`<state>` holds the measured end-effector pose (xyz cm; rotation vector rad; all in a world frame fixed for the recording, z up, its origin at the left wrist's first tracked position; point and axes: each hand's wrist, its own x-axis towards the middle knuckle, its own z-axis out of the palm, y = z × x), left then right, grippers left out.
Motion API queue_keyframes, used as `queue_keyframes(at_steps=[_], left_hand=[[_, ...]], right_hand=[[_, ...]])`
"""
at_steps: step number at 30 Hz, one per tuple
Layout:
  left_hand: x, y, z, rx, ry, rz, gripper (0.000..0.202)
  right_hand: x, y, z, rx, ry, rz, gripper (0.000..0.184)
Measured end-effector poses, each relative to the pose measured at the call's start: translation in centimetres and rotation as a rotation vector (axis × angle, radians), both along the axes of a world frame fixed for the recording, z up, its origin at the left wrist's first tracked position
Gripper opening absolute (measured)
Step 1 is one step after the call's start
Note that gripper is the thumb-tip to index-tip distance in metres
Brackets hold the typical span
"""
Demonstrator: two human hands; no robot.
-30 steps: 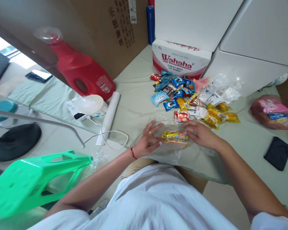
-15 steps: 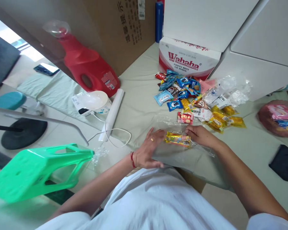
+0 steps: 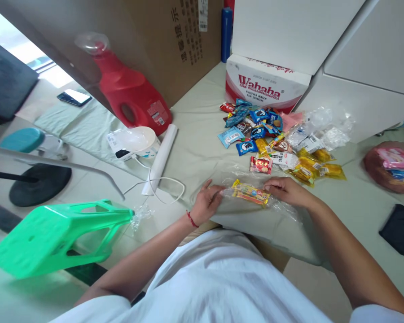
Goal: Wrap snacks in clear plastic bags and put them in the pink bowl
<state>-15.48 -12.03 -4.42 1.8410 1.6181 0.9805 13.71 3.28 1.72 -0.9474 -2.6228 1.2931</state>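
A clear plastic bag lies at the table's near edge, with a few yellow snack packets showing through it. My left hand, a red string on its wrist, pinches the bag's left end. On the other side, my right hand is closed on the bag just right of the packets. Beyond them sit a red packet, a heap of blue wrapped snacks and several yellow packets.
A Wahaba carton stands behind the heap, and crumpled clear plastic lies to its right. At left are a red jug, a white tube with a cable, and a green stool on its side. A black pouch lies far right.
My left hand has gone from spread over the bag to pinching its left end. The yellow packets have tilted, left end higher. My right hand keeps its hold.
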Motion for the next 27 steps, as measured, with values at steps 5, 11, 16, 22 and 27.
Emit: queue_keyframes(at_steps=[5, 11, 16, 22, 27], left_hand=[[0.7, 0.5, 0.9, -0.076, -0.159, 0.058, 0.033], [1.4, 2.1, 1.6, -0.294, -0.047, 0.357, 0.041], [0.0, 4.0, 0.9, -0.246, -0.03, 0.636, 0.013], [-1.9, 2.2, 2.8, 0.318, 0.152, 0.821, 0.029], [2.0, 0.8, 4.8, 0.437, 0.406, -0.066, 0.026]], right_hand=[[-1.0, -0.1, -1.1, -0.072, 0.047, -0.013, 0.041], [-2.1, 0.5, -2.6, -0.069, -0.095, -0.097, 0.033], [-3.4, 0.7, -2.8, 0.036, -0.231, -0.09, 0.021], [-5.7, 0.2, -1.3, 0.184, -0.447, -0.072, 0.017], [-6.7, -0.2, -0.7, 0.268, -0.547, -0.051, 0.018]])
